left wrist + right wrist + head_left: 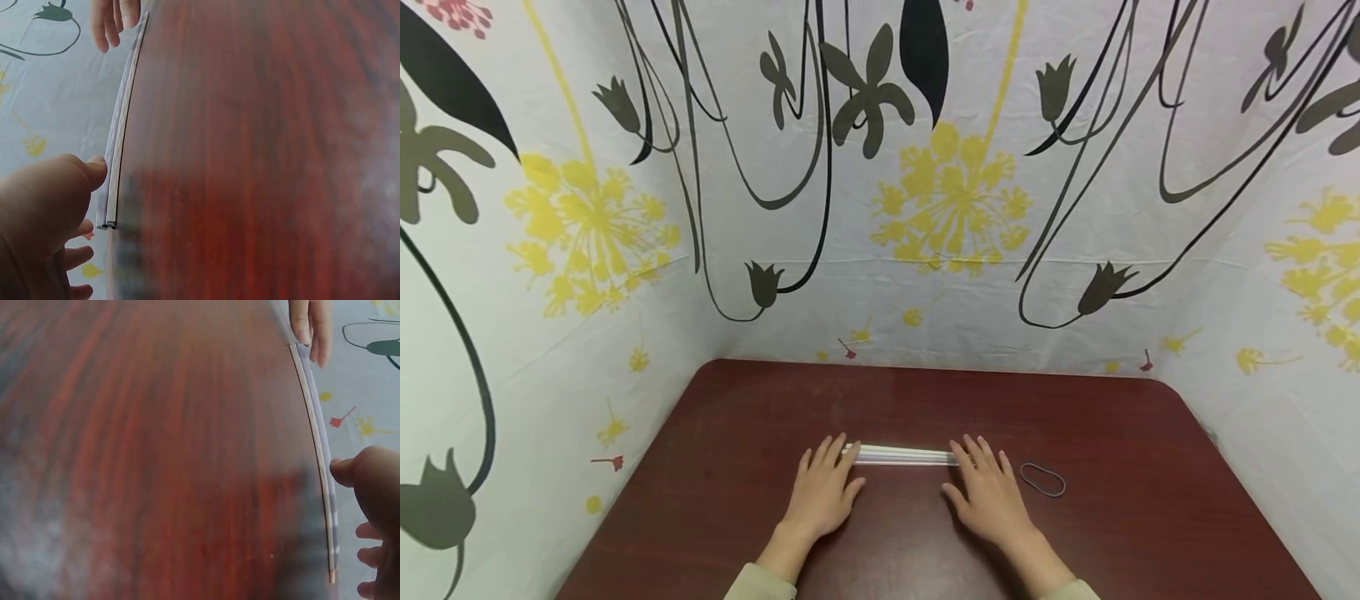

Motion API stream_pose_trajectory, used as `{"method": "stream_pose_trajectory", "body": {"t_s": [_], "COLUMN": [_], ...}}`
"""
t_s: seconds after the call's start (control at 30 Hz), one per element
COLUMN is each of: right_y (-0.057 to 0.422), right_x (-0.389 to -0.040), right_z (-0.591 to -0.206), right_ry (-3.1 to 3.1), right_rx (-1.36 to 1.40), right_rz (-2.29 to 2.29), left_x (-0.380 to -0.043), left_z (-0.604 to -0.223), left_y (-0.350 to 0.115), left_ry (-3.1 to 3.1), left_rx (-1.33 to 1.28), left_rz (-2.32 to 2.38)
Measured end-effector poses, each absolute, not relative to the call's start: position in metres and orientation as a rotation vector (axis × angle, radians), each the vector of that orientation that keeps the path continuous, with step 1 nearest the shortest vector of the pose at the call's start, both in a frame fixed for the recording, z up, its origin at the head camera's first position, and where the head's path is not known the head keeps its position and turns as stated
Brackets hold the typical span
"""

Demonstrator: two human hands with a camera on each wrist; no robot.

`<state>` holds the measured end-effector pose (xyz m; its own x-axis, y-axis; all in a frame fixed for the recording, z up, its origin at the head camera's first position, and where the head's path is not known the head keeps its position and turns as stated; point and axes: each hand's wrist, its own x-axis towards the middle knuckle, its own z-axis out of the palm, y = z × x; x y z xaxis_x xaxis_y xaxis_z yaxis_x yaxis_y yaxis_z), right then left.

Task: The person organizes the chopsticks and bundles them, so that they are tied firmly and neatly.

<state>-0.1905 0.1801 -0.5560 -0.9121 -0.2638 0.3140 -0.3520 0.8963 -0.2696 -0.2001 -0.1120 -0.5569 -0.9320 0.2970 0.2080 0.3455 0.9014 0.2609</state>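
Several long, thin, pale sticks (904, 456) lie side by side across the table. Over their left end my left hand (822, 492) has its fingers extended, fingertips right at the sticks. My right hand (988, 497) is spread the same way at their other end. In the left wrist view the near ends of the sticks (119, 144) look dark, and the left thumb is beside them. A brownish tip shows on one of the sticks (320, 450) in the right wrist view. Part of each end is hidden under the fingers in the head view.
A thin grey loop (1042, 480), like an elastic band, lies just right of the right hand. The dark red wooden table (760, 400) has rounded far corners. Cloth with flower prints (850, 292) hangs behind it and along both sides.
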Motion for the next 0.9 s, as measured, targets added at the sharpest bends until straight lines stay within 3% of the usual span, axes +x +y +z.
{"method": "stream_pose_trajectory", "body": {"t_s": [0.9], "right_y": [0.166], "right_x": [-0.207], "right_z": [-0.565], "right_ry": [-2.834], "right_rx": [0.481], "right_rz": [0.443], "left_x": [-0.214], "left_z": [-0.561], "left_y": [-0.099], "left_ry": [-2.956], "left_rx": [-0.536], "left_rz": [-0.33]}}
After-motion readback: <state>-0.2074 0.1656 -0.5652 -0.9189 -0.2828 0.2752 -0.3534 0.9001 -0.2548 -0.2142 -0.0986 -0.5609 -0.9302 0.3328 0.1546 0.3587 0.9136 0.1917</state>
